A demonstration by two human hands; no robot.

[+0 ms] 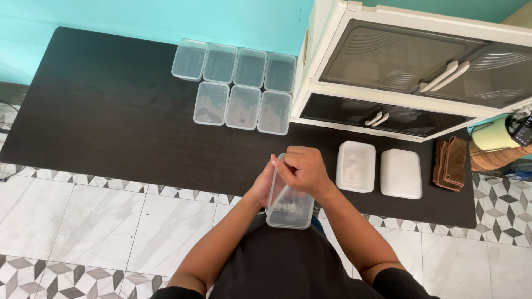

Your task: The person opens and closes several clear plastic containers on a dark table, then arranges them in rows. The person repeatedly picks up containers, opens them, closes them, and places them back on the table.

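A clear rectangular plastic container is held over the near edge of the black table, tilted toward me. My left hand grips its left side from below. My right hand closes over its top rim, fingers curled on the far edge. On the table behind stand several empty clear containers in two rows. To the right of my hands lies a stack of white lids and a second white stack.
A white cabinet with dark doors stands on the table's right end. Folded brown cloths lie beside the white stacks. Patterned floor tiles show below the table edge. A turquoise wall backs the table.
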